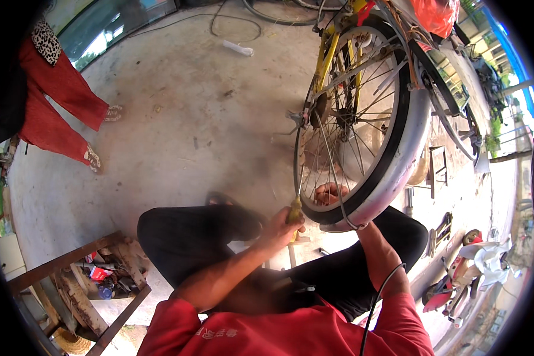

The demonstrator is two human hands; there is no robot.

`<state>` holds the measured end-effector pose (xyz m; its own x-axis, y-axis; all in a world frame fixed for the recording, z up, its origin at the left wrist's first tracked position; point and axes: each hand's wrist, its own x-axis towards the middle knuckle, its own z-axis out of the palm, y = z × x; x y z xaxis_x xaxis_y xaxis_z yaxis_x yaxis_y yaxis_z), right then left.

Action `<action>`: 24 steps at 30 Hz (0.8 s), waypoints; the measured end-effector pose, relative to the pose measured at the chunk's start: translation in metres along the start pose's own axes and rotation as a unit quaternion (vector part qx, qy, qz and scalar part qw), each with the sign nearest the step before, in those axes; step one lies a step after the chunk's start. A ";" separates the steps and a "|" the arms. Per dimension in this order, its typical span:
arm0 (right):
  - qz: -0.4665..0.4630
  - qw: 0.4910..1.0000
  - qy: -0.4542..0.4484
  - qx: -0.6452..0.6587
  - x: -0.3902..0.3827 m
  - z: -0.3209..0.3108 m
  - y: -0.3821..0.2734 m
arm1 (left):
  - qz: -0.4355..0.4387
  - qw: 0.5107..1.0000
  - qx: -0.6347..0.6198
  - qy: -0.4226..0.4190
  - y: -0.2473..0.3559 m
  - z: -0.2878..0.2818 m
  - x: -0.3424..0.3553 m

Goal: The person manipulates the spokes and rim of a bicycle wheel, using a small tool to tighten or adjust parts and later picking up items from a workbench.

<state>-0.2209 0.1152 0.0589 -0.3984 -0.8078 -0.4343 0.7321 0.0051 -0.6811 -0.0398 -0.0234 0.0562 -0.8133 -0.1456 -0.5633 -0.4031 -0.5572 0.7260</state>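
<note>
A bicycle wheel (pixel 409 118) with spokes, a black tyre and a silver mudguard stands upright in front of me, below a yellow frame (pixel 324 59). My left hand (pixel 282 228) is closed round a yellow screwdriver (pixel 295 213), whose shaft points up at the lower left of the rim. From behind the wheel, my right hand (pixel 331 193) curls its fingers at the lower rim, gripping it; part of that hand is hidden by the tyre and mudguard.
A person in red trousers (pixel 59 113) stands at left. A metal-framed stand (pixel 65 261) holding tools and scraps is at lower left. Hoses (pixel 231 24) and a white roll (pixel 238 48) lie behind. A red scooter (pixel 442 293) is at lower right; a red bag (pixel 434 15) tops the bicycle.
</note>
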 end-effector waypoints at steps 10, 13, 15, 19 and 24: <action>-0.046 0.997 0.002 -0.069 0.000 -0.056 0.012 | 0.005 0.999 0.027 0.025 0.000 -0.008 -0.001; -0.165 0.927 -0.037 -0.336 -0.023 -0.038 0.024 | -0.018 0.997 0.026 0.071 -0.016 -0.022 0.023; -0.104 0.908 -0.001 -0.406 -0.035 -0.042 0.029 | -0.035 0.993 0.033 0.107 -0.025 -0.035 0.045; -0.005 0.769 0.057 -0.636 -0.053 -0.019 0.020 | 0.049 0.972 0.151 0.174 -0.108 -0.099 0.115; -0.177 0.683 0.132 -0.696 -0.052 0.062 0.015 | 0.107 0.915 0.302 0.245 -0.149 -0.137 0.155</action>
<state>-0.1546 0.1208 0.1083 -0.6351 -0.7698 -0.0640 -0.5973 0.5420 -0.5911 -0.0487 -0.0752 -0.1935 -0.6740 -0.6303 -0.3852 -0.5360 0.0586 0.8422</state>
